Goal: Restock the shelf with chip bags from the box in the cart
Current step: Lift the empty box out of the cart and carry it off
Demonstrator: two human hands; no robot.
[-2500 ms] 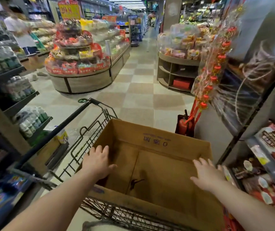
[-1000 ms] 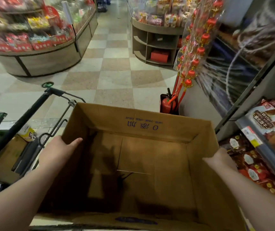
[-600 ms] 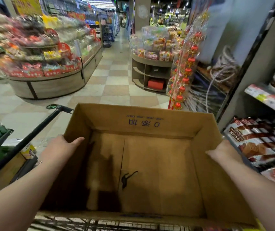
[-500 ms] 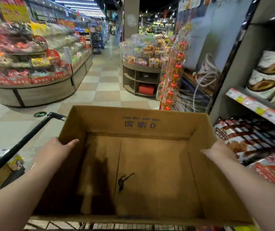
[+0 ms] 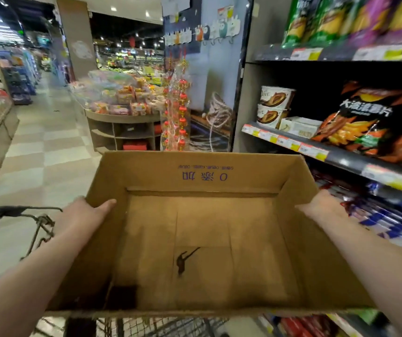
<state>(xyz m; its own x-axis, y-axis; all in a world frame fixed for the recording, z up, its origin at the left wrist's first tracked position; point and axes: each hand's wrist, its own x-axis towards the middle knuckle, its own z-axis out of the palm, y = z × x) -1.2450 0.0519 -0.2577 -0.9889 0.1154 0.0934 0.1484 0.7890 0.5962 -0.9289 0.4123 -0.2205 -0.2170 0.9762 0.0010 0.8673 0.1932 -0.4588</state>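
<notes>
A brown cardboard box (image 5: 202, 171) fills the centre of the view, its inside bare, with no chip bags in it. My left hand (image 5: 83, 215) grips its left wall, thumb hooked over the rim. My right hand (image 5: 321, 206) holds the right wall from outside, its fingers hidden behind the cardboard. The box is lifted above the wire cart (image 5: 146, 327), whose black handle (image 5: 7, 212) shows at the left. On the right, a shelf (image 5: 341, 156) carries a black and orange chip bag (image 5: 370, 122).
Green and purple bags (image 5: 341, 18) line the top shelf at the right. Round tubs (image 5: 274, 105) stand on the middle shelf. Red lantern strings (image 5: 179, 113) hang by the shelf end. A round display stand (image 5: 124, 127) sits ahead, across the checkered aisle floor.
Both hands reached to the box's side walls, took hold and raised the box off the cart. The view has tilted up, bringing the higher shelves into sight.
</notes>
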